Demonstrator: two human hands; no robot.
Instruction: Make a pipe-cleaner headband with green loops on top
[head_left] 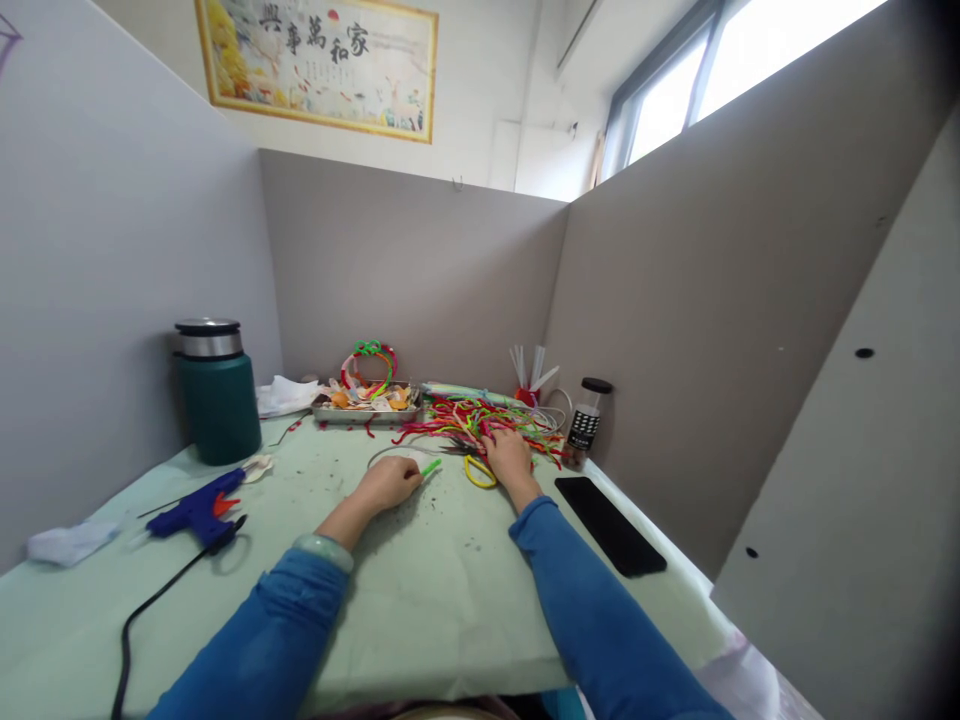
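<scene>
My left hand (391, 482) is closed on a short bright green piece (431, 467), perhaps a pipe cleaner, whose end sticks out to the right. A thin grey wire arc (386, 450) curves just behind this hand. My right hand (510, 455) touches a loose heap of red, green, pink and orange pipe cleaners (450, 418). Its fingers bend down into the heap, and the fingertips are hidden. Between the hands lies a pair of scissors (480, 472) with yellow handles, its dark blades pointing left.
A metal tray (367, 414) holds cut pieces, with a colourful pipe-cleaner hoop (391, 370) above. Left are a green flask (217, 405) and blue glue gun (196, 507) with black cord. A black phone (611, 525) and lidded bottle (587, 425) lie right. Grey partitions (420, 260) enclose the table.
</scene>
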